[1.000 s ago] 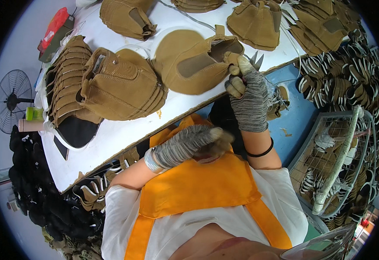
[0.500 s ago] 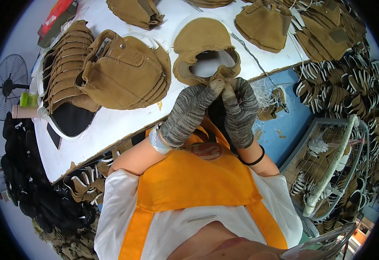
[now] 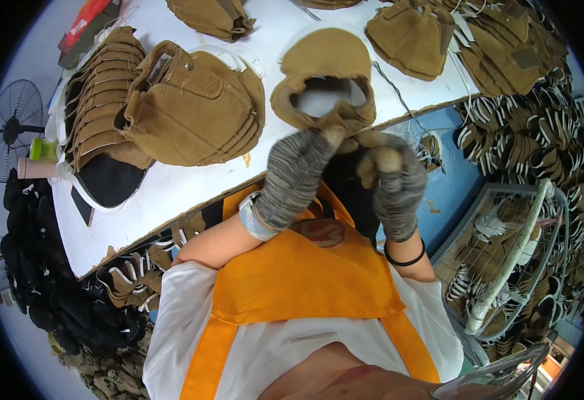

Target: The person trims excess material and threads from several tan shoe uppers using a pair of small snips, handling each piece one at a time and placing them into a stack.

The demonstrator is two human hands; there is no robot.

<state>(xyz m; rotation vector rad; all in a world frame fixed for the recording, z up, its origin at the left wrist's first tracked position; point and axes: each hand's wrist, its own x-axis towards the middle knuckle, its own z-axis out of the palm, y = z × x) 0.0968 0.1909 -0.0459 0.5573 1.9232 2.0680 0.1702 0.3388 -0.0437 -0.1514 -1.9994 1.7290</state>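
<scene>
Head view: left hand [image 3: 298,177] pinches brown upper [image 3: 325,53], right hand [image 3: 398,183] (blurred) with grip unclear.

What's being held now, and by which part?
The left hand pinches the brown shoe upper by its near edge. The right hand is blurred; its grip cannot be told.

The gloved left hand [image 3: 298,170] is pinched closed, while the blurred right hand [image 3: 396,179] curls near it.

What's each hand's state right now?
Left hand: closed, pinching the near edge of the brown shoe upper.
Right hand: curled, blurred; cannot tell if holding anything.
</scene>
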